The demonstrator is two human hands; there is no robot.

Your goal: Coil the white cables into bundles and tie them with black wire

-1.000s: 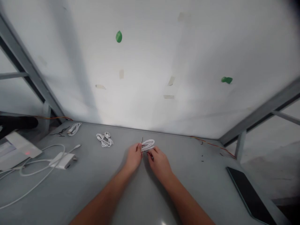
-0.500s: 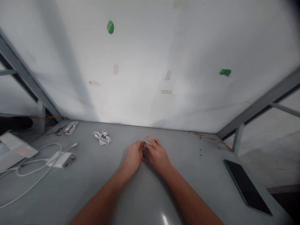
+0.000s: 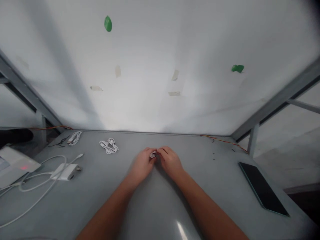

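where the two hands meet at the middle of the grey table (image 3: pixel 155 206), we find a small white cable bundle (image 3: pixel 153 154) pinched between them. the left hand (image 3: pixel 142 164) closes its fingertips on the near-left side of the bundle, and the right hand (image 3: pixel 170 161) closes on its right side, fingers curled over the top. both hands are clenched on the bundle, which shows only as a small white patch between the fingertips; most of it is hidden by the fingers. we cannot tell whether the bundle rests on the table surface or sits just above it. both forearms run back toward the lower edge of the view.

to the left of the hands, well apart, we note a second coiled white cable (image 3: pixel 109 146) lying loose on the table. further left, near the back edge, lies a third coiled cable (image 3: pixel 74 137), with a thin dark wire (image 3: pixel 59 142) just beside it. at the left side sits a white adapter (image 3: pixel 64 171) with a long white cord (image 3: pixel 32 186) looping around it. a pale flat device (image 3: pixel 15 165) with a red light lies at the far left edge. on the right, well apart from the hands, a dark phone (image 3: pixel 262 188) lies flat, screen up. behind the table stands a white wall (image 3: pixel 160 60) bearing two green marks (image 3: pixel 108 23) and some strips of tape (image 3: pixel 174 93).
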